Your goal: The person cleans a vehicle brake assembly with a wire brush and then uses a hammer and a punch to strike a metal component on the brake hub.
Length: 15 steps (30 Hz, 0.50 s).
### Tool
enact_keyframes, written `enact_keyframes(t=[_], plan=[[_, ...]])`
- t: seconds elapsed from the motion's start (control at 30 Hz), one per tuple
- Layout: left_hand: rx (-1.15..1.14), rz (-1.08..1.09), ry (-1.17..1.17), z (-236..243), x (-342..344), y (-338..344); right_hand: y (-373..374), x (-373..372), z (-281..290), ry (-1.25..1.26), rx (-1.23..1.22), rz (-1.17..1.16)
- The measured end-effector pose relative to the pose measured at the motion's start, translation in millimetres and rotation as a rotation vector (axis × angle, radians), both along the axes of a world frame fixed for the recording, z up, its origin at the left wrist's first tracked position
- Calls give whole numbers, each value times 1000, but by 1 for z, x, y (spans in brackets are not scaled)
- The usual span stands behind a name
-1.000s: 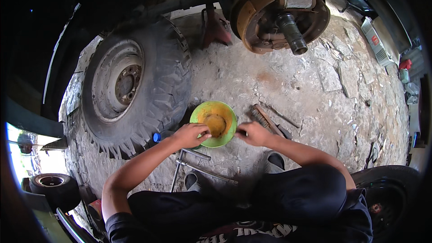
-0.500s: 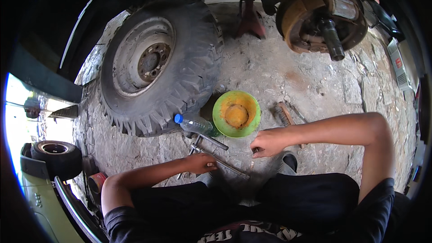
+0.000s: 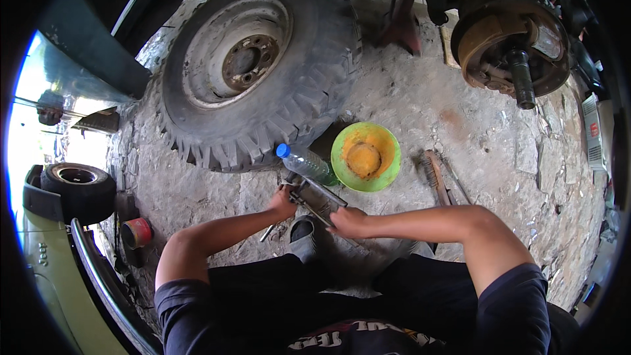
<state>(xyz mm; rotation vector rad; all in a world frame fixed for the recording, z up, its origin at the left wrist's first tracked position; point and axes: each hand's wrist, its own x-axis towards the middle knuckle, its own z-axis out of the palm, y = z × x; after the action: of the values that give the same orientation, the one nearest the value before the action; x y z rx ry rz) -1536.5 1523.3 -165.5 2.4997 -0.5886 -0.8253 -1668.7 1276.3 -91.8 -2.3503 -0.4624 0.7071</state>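
Note:
Between my knees is a grey metal tool (image 3: 320,195) with long parallel bars and a cross rod; its exact kind is unclear. My left hand (image 3: 283,202) is closed around its upper left end. At the lower right end of the bars, my right hand (image 3: 348,222) is closed on the same tool, fingers partly hidden. Just beyond lies a clear plastic bottle (image 3: 309,163) with a blue cap, tilted against a green bowl (image 3: 396,167). Orange-yellow residue coats the bowl's inside.
A big knobbly tyre (image 3: 315,46) on a rusty white rim leans at the far left. An exposed brake hub (image 3: 520,79) juts out at far right, near a red jack stand (image 3: 402,29). A wire brush (image 3: 435,171) and a red can (image 3: 137,232) lie on the stone floor.
Both hands have come to the metal tool, which is now lifted and turned. The right hand moved left from beside the bowl to its lower end. The view has shifted.

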Motion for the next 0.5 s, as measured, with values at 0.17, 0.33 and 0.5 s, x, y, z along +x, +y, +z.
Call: enact_keyframes(t=[0.17, 0.33, 0.5], plan=[[37, 81, 64, 2, 7, -20, 16, -34, -46, -116, -44, -31], [164, 61, 190, 14, 26, -18, 14, -32, -56, -27, 165, -247], [38, 140, 275, -14, 29, 49, 41, -34, -19, 105, 408, -398]])
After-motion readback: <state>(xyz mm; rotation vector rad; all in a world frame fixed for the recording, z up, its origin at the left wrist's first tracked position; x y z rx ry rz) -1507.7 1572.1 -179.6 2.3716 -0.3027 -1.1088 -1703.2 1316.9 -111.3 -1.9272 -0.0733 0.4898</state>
